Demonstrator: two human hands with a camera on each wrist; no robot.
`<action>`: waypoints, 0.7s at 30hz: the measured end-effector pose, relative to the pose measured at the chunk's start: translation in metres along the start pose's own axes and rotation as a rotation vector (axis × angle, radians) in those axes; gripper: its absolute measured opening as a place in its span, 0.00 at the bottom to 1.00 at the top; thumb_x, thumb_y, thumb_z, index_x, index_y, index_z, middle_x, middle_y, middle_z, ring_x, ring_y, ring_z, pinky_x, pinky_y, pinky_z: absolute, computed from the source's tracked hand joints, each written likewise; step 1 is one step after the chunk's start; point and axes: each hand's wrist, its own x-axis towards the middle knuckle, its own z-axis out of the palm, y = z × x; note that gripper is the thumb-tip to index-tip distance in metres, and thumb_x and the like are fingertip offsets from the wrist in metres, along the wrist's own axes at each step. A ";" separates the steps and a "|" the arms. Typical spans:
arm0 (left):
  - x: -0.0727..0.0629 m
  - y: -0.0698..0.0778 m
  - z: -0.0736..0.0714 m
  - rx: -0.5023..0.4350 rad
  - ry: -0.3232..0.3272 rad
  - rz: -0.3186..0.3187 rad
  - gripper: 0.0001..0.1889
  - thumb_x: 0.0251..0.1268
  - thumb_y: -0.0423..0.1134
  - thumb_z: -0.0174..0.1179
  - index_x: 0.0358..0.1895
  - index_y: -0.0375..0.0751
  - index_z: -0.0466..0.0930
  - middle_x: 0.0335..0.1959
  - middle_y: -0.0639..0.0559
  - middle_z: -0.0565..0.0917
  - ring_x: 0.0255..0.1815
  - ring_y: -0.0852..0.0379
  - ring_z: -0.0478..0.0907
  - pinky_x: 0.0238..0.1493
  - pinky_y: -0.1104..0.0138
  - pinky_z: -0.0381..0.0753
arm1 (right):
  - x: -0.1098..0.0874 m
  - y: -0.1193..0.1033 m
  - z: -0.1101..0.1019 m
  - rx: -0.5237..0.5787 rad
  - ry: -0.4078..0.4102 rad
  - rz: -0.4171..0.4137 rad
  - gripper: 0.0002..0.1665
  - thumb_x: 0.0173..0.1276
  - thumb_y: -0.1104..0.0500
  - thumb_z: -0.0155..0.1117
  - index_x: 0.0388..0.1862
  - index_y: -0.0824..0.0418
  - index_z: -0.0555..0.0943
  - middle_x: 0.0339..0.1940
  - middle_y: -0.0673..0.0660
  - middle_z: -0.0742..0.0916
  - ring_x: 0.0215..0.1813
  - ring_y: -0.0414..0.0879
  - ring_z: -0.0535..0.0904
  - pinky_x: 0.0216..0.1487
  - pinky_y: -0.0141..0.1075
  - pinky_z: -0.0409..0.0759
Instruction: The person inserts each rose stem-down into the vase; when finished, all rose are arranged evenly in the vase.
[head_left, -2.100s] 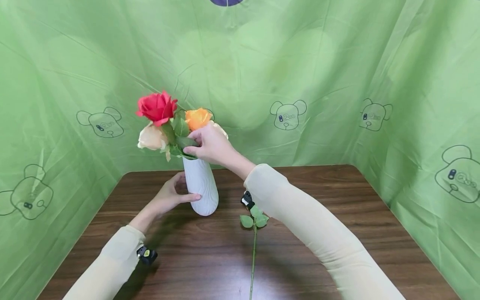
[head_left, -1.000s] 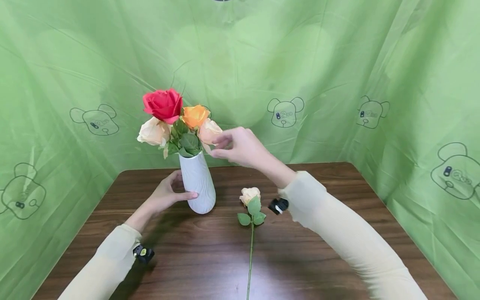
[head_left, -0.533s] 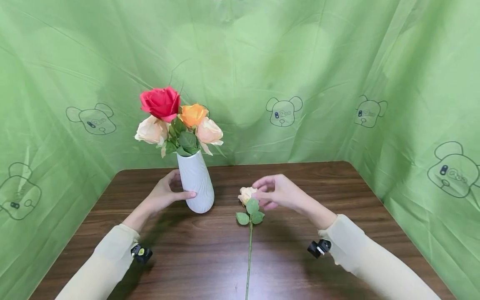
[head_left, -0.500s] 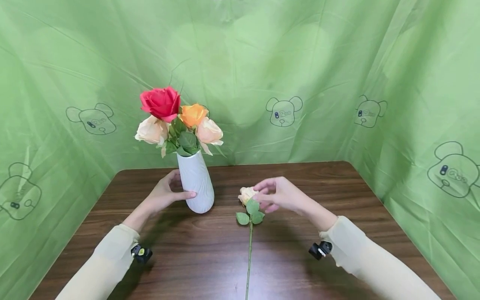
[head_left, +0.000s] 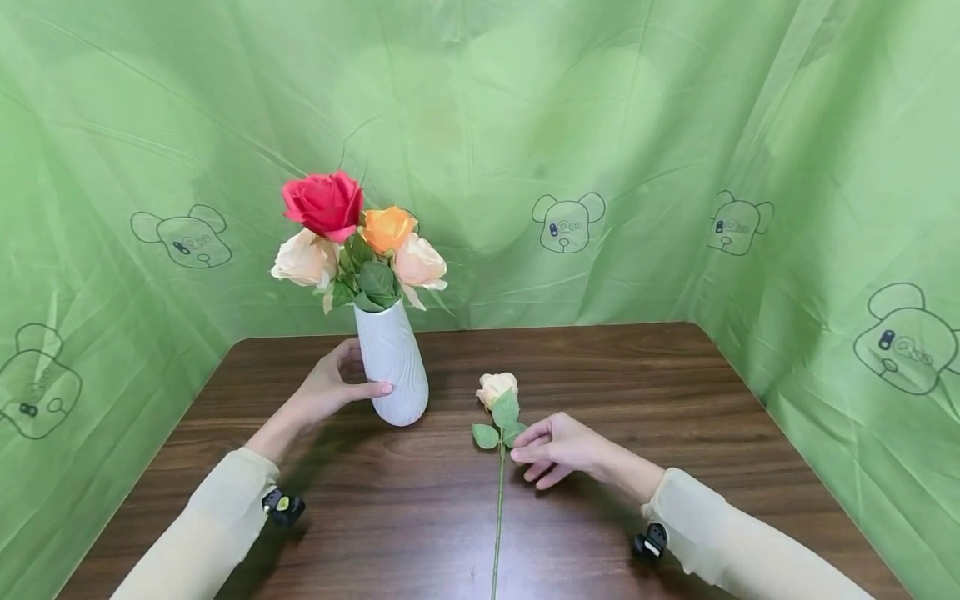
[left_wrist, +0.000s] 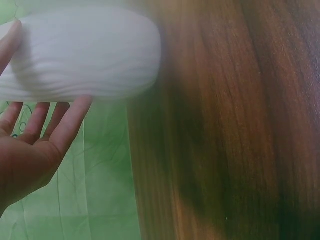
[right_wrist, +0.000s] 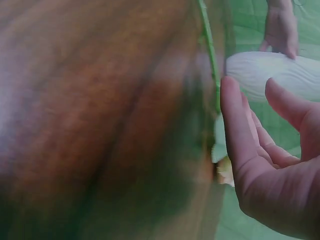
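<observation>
A white ribbed vase stands left of the table's middle, my left hand gripping it with the thumb in front and the fingers behind. In the left wrist view the fingers and thumb lie on opposite sides of it. The vase bears a red rose, an orange rose and two pale peach roses. On the wood lies a cream rose with green leaves and a long stem. My right hand is just right of that stem, by the leaves, thumb and forefinger apart with nothing between them.
A dark brown wooden table carries everything. Green cloth printed with bear outlines hangs round its back and sides. A small black camera sits on each wrist.
My right hand has left the flowers in the vase, dropped to the cream rose's head, then slid nearer along to the leaves. The left hand keeps its hold on the vase.
</observation>
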 end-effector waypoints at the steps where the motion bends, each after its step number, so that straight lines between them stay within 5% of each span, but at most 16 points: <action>1: 0.000 0.000 0.000 -0.002 -0.002 -0.001 0.43 0.50 0.45 0.81 0.69 0.42 0.68 0.56 0.43 0.80 0.57 0.46 0.77 0.55 0.52 0.76 | 0.000 0.003 0.001 0.004 -0.005 0.008 0.24 0.67 0.57 0.73 0.54 0.73 0.81 0.42 0.66 0.89 0.37 0.55 0.88 0.36 0.46 0.87; 21: -0.002 0.003 0.001 -0.002 0.004 -0.004 0.42 0.50 0.45 0.81 0.69 0.42 0.69 0.55 0.42 0.81 0.57 0.46 0.77 0.54 0.52 0.76 | 0.020 0.023 0.018 0.084 -0.002 0.104 0.18 0.69 0.56 0.71 0.49 0.69 0.85 0.38 0.62 0.90 0.36 0.51 0.89 0.38 0.43 0.86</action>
